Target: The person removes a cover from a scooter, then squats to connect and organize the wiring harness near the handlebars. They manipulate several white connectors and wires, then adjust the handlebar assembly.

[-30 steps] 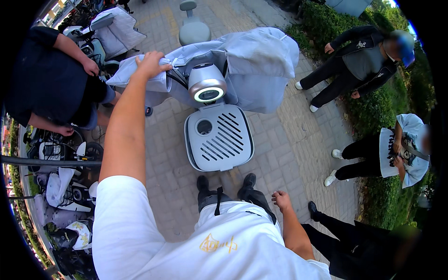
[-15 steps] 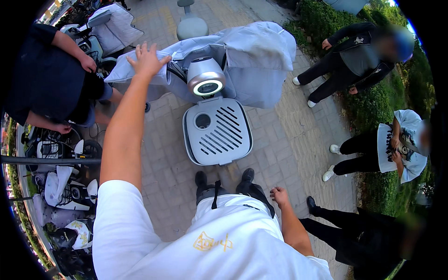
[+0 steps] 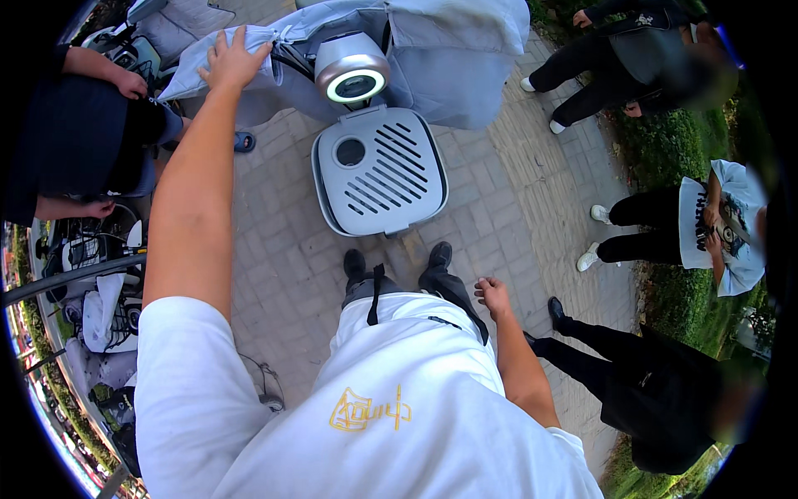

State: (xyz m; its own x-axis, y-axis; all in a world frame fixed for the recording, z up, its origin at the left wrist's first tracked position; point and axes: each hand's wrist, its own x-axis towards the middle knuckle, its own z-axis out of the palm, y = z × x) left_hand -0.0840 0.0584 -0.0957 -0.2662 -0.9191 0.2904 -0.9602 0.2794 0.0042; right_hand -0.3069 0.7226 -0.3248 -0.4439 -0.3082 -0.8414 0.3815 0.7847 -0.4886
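Note:
My left hand rests on the left end of a pale grey padded wind cover, its fingers spread. The cover drapes over the handlebars of an electric scooter. Between its two sides is a silver headlight with a lit ring. Below that is a grey front basket with a slotted lid and a round hole. My right hand hangs beside my right hip, fingers loosely curled, with nothing visible in it.
A person in dark clothes stands close on my left, near parked scooters. Along the right stand a person in a dark jacket, one in a white shirt and one in black. Behind them grow green bushes.
My view has tilted, so the scooter, basket and both hands sit higher in the picture. My left hand stays at the cover's left end. The right hand still hangs low.

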